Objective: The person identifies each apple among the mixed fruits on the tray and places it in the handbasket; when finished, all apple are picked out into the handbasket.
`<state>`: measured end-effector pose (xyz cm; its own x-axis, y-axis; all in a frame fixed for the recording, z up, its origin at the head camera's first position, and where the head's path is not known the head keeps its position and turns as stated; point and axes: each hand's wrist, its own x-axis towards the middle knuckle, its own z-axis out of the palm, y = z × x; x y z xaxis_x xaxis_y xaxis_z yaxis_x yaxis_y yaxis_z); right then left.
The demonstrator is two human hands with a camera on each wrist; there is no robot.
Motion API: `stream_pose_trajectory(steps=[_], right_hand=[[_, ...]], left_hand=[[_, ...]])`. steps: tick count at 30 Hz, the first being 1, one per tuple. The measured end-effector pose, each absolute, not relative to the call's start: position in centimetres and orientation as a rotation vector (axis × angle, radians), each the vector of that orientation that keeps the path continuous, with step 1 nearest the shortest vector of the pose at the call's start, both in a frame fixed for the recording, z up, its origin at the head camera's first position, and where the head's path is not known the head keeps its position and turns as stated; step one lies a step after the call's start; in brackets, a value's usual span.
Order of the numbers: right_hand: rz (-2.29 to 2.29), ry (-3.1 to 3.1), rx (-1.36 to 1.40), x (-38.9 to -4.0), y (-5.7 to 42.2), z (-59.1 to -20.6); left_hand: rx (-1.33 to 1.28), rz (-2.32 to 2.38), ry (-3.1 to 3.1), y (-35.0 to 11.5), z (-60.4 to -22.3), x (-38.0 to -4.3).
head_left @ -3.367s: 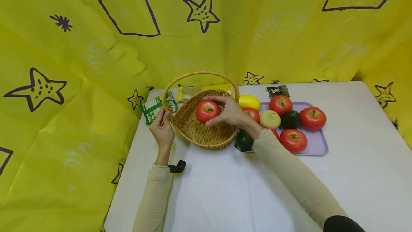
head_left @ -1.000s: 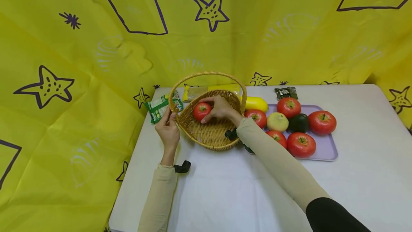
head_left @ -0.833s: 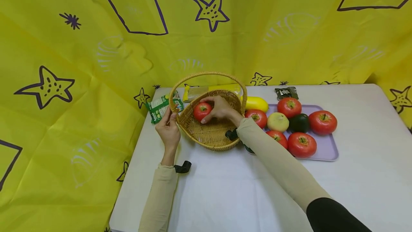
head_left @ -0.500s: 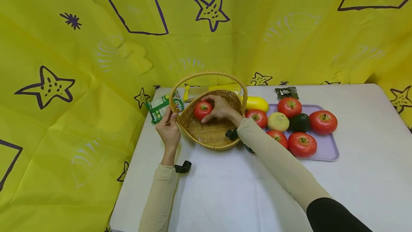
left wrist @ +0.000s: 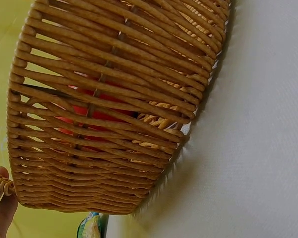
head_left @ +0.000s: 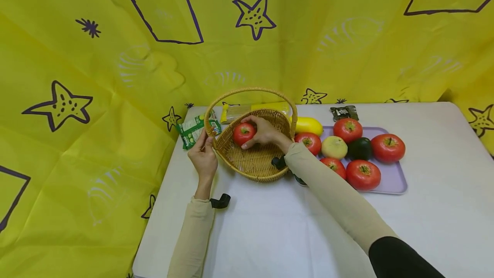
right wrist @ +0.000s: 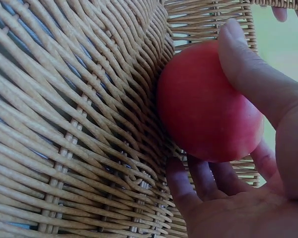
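In the head view a wicker basket (head_left: 251,168) with a tall arched handle (head_left: 247,90) stands on the white table. My left hand (head_left: 202,158) pinches the handle's left foot, at the basket's rim. Down inside the basket, toward its left side, my right hand (head_left: 265,132) grips a red apple (head_left: 244,134). Seen from the right wrist, the thumb (right wrist: 248,69) lies over the apple and the other fingers curl beneath it, close against the woven wall. Through the weave, the left wrist view shows red parts of the apple (left wrist: 104,106).
A lilac tray (head_left: 393,179) at the right bears several red apple-like fruits (head_left: 362,175), a pale yellow fruit (head_left: 334,147) and a dark green one (head_left: 359,148). Behind lie a green snack bag (head_left: 192,132), a noodle pack (head_left: 237,112), a yellow fruit (head_left: 310,126) and a black packet (head_left: 344,113).
Since the oldest frame, my right hand has lowered the apple into the basket and toward its left side. Over the last second both hands stay nearly still; the view shifts slightly.
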<state>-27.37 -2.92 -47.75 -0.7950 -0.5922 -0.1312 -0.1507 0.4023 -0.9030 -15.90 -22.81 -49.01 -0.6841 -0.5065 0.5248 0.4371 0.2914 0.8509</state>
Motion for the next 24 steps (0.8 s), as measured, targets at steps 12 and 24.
stream_pose_trajectory(steps=[12, 24], right_hand=[[-1.274, 2.249, -0.660, -26.6, -2.4, -46.5], [-1.390, 2.205, -0.853, -24.6, 1.9, -42.5]], left_hand=[[0.094, -1.503, -1.788, -22.5, -49.2, -15.8], [0.111, -1.480, -1.765, -22.4, -48.9, -16.0]])
